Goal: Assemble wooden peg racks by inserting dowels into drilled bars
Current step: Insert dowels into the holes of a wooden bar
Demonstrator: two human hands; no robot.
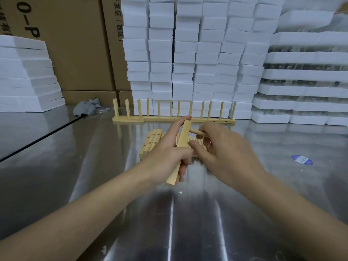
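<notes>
Left hand (169, 153) grips bar (183, 136), long axis tilted up and away. Right hand (226, 153) pinches dowel (197, 132) crosswise, tip at bar's right face near top.

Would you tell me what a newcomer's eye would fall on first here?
At the centre, the left hand grips a wooden bar and the right hand holds a dowel at its side. Behind them, finished peg racks stand in a row before a wall of white foam blocks.

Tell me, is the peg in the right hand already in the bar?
Cannot tell. The dowel, pinched by the right hand, meets the side of the bar the left hand grips; the hole is hidden.
</notes>
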